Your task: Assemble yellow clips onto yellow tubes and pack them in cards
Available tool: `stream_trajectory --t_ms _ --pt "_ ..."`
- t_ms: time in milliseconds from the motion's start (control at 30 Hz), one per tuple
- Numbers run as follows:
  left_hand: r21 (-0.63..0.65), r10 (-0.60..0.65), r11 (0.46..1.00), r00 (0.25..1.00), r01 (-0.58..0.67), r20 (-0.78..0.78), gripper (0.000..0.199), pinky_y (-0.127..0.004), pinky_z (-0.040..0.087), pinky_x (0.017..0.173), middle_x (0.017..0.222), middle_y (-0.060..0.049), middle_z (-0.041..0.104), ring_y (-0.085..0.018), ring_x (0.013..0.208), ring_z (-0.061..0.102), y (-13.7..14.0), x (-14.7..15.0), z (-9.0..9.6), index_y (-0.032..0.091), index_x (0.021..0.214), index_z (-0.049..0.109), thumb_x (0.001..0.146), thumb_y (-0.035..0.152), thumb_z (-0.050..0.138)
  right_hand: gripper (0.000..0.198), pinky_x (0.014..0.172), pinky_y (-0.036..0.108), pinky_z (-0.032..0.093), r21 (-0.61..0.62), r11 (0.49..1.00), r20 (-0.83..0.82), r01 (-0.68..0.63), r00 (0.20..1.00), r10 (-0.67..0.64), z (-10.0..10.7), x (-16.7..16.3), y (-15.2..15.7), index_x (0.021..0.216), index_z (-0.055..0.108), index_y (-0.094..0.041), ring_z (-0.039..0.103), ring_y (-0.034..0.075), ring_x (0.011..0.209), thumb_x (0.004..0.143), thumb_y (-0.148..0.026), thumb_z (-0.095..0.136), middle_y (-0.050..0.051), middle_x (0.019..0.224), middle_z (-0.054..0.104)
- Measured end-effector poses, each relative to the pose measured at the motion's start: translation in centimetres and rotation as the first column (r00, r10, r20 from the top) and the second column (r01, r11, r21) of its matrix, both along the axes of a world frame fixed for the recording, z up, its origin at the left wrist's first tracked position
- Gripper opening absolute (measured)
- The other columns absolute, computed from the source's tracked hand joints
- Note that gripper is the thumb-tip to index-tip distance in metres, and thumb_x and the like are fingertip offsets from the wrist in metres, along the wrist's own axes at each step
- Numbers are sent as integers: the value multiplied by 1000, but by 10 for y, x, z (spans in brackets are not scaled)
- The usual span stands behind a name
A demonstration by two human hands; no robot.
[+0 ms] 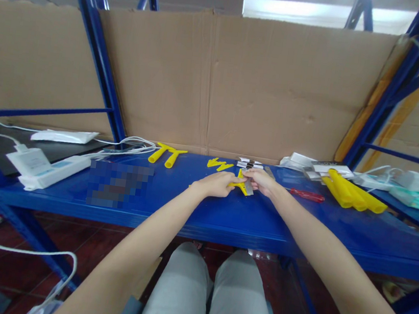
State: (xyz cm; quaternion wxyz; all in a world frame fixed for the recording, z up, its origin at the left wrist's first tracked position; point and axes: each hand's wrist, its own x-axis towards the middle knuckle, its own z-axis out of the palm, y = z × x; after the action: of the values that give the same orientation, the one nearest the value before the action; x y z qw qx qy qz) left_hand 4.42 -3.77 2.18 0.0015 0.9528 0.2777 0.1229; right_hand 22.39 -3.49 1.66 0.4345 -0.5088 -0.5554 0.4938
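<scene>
Yellow tool [243, 187] sits between our two hands, over the middle of the blue table [240, 217]. If the tool is the clock's middle and twelve is far off, our left hand [217, 183] grips it from nine o'clock, and our right hand [261, 181] pinches the flat gray plate [249, 186] from about two. We think we are lining up the plate with the yellow part; the next move seems to need a still left hand and a careful right push. Little packets [249, 164] lie close at twelve, yellow strips [215, 163] at ten, a red screwdriver [308, 195] at three. Bare table at six, up to the front edge [237, 237], gives us more room.
</scene>
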Motion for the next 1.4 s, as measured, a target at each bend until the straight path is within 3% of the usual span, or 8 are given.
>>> stream_trajectory --t_ms 200,400,767,1000,1200,1400 --pt "-8 -17 1000 998 17 52 55 -36 42 103 134 -7 60 -21 121 56 4 1 -4 21 140 47 86 13 51 33 34 16 16 -25 994 -44 102 994 -103 2 -4 -2 57 43 -18 23 3 32 86 -18 58 -8 38 35" --pt "1 13 1000 1000 -13 -2 54 -35 43 100 127 -8 63 -23 118 57 2 0 -3 20 140 49 86 13 50 29 35 16 15 -60 998 -50 24 998 -27 0 2 -1 61 45 -17 23 2 34 83 -19 64 -8 40 36" --pt "75 102 992 995 -101 -7 53 -38 45 98 118 -9 65 -23 112 60 0 0 0 25 139 50 88 12 46 33 35 15 21 10 999 -32 -32 999 32 3 6 -4 68 47 -18 29 2 36 76 -33 75 -10 44 37" --pt "177 220 958 974 -227 59 50 -39 42 104 128 -9 62 -21 121 55 7 -8 -1 25 135 54 89 10 43 31 37 16 33 64 991 151 -116 983 105 3 13 -3 67 52 -17 45 5 39 74 -34 77 -5 48 50" --pt "193 267 942 962 -274 62 51 -37 45 99 114 -11 65 -23 113 59 7 -9 0 25 137 52 90 11 43 28 37 15 34 94 988 216 -119 972 96 4 11 -8 64 51 -17 45 6 37 76 -29 74 -4 43 51" --pt "217 287 930 955 -298 81 49 -37 46 99 119 -8 62 -21 113 59 6 -9 0 29 136 53 91 13 43 21 40 16 38 66 990 230 -121 968 102 8 11 -11 66 53 -17 48 6 39 82 -21 68 -3 46 55"
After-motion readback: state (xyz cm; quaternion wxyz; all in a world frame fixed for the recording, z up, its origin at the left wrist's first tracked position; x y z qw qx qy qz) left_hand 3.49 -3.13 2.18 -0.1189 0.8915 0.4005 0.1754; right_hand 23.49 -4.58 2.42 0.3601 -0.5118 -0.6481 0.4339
